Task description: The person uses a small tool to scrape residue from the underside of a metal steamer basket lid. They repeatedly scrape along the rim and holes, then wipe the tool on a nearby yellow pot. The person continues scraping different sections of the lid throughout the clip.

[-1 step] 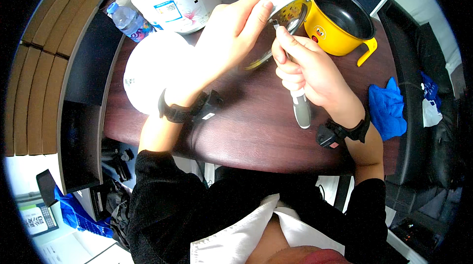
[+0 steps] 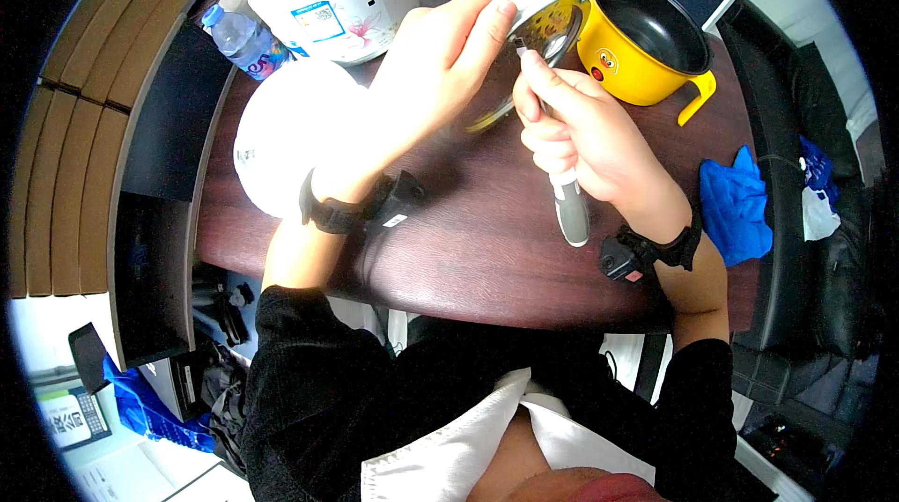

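Observation:
My left hand is closed on the edge of a round piece with a white rim and a shiny, spotted inner face, perhaps a cooker lid, tilted up above the table. In my right hand, the fingers wrap round a slim tool with a grey-and-white handle. Its narrow tip is close to the shiny face; whether it touches I cannot tell. Under my left forearm is a white rounded object, washed out by glare. Each wrist has a black strap with a small device.
Behind my left hand stands a white cooker body, with a plastic bottle beside it. A yellow pot with a black inside is at the back right. A blue cloth lies at the right edge of the brown table.
My right hand and the tool have shifted very slightly to the left. Everything else looks the same.

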A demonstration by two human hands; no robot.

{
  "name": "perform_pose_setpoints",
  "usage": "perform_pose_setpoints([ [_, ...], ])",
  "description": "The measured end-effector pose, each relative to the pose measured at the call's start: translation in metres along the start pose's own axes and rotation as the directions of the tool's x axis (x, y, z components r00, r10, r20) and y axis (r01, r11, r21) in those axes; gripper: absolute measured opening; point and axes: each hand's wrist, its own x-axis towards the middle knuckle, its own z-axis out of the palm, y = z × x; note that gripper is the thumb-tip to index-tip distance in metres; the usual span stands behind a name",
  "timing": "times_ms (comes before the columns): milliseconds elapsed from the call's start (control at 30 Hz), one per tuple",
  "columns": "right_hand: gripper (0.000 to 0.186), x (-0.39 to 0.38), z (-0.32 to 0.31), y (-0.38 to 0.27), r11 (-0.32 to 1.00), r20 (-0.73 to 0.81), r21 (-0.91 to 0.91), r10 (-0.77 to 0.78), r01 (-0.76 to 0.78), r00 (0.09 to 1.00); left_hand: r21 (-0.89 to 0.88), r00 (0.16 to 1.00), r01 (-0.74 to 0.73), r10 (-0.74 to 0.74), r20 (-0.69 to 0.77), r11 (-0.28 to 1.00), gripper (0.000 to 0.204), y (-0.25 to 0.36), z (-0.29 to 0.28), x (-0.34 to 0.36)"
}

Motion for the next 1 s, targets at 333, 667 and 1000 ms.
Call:
perform_pose_setpoints([
  [333, 0.039, -0.001, -0.001, -0.002, 1.000, 0.017, -0.006, 0.028, -0.028, 0.999, 0.027, 1.000, -0.008, 0.008, 0.017, 1.000, 0.028, 0.000, 0.000, 0.001],
  [667, 0.037, 0.012, -0.012, -0.010, 0.203, 0.132, -0.917, -0.658, 0.343, 0.742, 0.049, 0.896, 0.391, -0.392, 0.211, 0.919, 0.046, 0.016, -0.010, 0.005],
  [1000, 0.034, 0.013, -0.025, -0.021, -0.008, 0.289, -0.916, -0.710, 0.402, 0.642, 0.081, 0.997, 0.078, -0.076, -0.023, 0.994, 0.034, 0.010, 0.000, 0.000],
])
